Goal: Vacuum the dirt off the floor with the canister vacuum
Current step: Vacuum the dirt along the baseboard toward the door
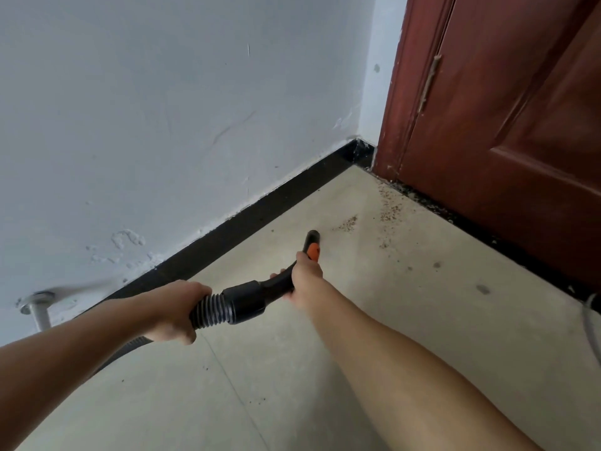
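A black vacuum hose handle with an orange slider points toward the corner, its open end just above the beige tile floor. My left hand grips the ribbed hose behind the collar. My right hand grips the curved handle near the orange part. Brown dirt crumbs lie on the floor just beyond the hose end, and more dirt is scattered along the door's threshold. The canister itself is out of view.
A white wall with a black baseboard runs along the left. A red-brown door closes the right side. A metal pipe fitting sticks out of the wall low at left. A grey cord lies at the right edge.
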`<state>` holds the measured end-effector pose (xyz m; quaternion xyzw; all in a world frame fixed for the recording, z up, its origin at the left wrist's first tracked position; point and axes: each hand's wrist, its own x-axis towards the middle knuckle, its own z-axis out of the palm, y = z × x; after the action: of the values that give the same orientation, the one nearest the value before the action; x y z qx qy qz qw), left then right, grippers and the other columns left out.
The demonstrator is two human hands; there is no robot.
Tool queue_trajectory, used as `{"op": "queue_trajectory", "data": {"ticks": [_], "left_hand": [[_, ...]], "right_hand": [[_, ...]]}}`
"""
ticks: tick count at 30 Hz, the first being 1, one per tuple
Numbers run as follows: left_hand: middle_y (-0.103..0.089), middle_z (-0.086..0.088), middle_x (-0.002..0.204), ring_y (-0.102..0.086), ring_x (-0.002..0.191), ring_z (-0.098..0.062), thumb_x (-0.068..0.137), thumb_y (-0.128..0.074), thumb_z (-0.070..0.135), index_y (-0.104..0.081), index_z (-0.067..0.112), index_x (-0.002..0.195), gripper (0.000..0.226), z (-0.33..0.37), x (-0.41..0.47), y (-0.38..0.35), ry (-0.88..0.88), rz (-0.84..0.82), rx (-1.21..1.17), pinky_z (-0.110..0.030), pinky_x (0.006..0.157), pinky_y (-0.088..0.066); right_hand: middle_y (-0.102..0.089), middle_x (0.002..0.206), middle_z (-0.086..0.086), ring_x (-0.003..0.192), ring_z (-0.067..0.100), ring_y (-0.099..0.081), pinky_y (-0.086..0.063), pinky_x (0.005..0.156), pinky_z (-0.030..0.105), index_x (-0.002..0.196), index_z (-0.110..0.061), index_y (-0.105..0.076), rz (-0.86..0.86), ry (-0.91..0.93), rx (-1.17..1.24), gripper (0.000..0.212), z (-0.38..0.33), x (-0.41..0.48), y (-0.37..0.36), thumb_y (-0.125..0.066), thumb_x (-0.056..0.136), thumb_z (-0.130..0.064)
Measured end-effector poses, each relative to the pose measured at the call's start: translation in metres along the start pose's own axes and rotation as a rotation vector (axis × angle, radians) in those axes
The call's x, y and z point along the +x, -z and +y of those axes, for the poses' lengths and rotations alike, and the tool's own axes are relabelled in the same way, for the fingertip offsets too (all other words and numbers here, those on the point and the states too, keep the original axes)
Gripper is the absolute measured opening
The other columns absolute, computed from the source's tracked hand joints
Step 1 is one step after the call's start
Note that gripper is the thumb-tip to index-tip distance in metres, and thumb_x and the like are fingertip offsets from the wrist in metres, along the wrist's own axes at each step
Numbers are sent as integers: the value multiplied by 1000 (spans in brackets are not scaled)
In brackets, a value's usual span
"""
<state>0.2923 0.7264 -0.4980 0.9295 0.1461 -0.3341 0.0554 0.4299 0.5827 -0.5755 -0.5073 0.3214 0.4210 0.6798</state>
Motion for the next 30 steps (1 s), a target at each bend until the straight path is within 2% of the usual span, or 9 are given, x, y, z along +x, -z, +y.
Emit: {"op": "queue_trajectory", "data": {"ticks": [2, 4, 10, 16, 19, 21, 23, 26, 30], "left_hand": [[-58, 5, 85, -55, 75, -11, 68, -67, 14, -45, 28, 78, 28, -9, -6, -4, 20, 0, -13, -20, 57, -38], [-57, 5, 83, -54, 75, -10, 68, -67, 14, -45, 28, 79, 28, -10, -5, -4, 19, -1, -12, -20, 58, -38], [-53, 7, 80, -51, 72, -10, 71, -69, 15, -49, 25, 87, 27, 26, 26, 16, -80, 37, -7, -21, 59, -40], [-51, 5, 79, -50, 72, -11, 72, -68, 17, -42, 27, 82, 30, 60, 50, 33, -167, 144, -25, -23, 54, -34], [-51, 5, 78, -50, 72, -12, 72, -67, 15, -44, 24, 86, 28, 58, 53, 30, -168, 181, -65, -24, 55, -36], [-52, 5, 77, -51, 70, -12, 72, -66, 14, -45, 25, 85, 27, 54, 53, 28, -161, 201, -87, -24, 55, -38], [-53, 5, 76, -50, 66, -11, 71, -65, 12, -42, 27, 80, 29, 46, 50, 28, -139, 205, -96, -23, 54, -37], [-53, 5, 78, -50, 65, -10, 70, -63, 11, -40, 28, 77, 30, 26, 43, 24, -75, 183, -32, -22, 52, -34], [-53, 7, 81, -52, 73, -8, 71, -62, 12, -41, 30, 75, 29, 13, 40, 14, -54, 91, 46, -20, 55, -34]], "right_hand": [[-61, 95, 15, 75, 32, -67, -55, 63, 41, 135, -11, -44, -36, -9, -18, 40, 6, 1, -10, -53, 102, -31], [-61, 96, 15, 76, 32, -67, -56, 66, 41, 134, -11, -44, -42, -15, -15, 39, 6, 2, -11, -53, 102, -31], [-62, 95, 16, 74, 31, -66, -57, 67, 42, 127, -8, -46, 45, 42, 53, 35, -28, 8, 24, -55, 101, -31], [-60, 88, 13, 72, 29, -64, -58, 78, 43, 121, -6, -47, 87, 77, 72, 31, -70, 13, 49, -53, 102, -31], [-59, 89, 13, 72, 29, -64, -57, 77, 43, 122, -7, -44, 86, 90, 52, 31, -77, 15, 45, -53, 103, -30], [-58, 87, 14, 72, 29, -62, -58, 83, 44, 119, -9, -43, 83, 88, 59, 28, -78, 16, 40, -53, 103, -29], [-57, 88, 14, 74, 29, -62, -57, 91, 44, 121, -9, -45, 75, 72, 81, 29, -73, 15, 33, -54, 102, -29], [-60, 89, 13, 81, 29, -66, -56, 94, 44, 133, -7, -48, 87, 72, 142, 40, -45, 11, 25, -53, 102, -33], [-62, 87, 11, 67, 26, -70, -59, 88, 43, 131, -9, -48, 160, 88, 239, 39, 0, 1, 33, -49, 103, -37]]}}
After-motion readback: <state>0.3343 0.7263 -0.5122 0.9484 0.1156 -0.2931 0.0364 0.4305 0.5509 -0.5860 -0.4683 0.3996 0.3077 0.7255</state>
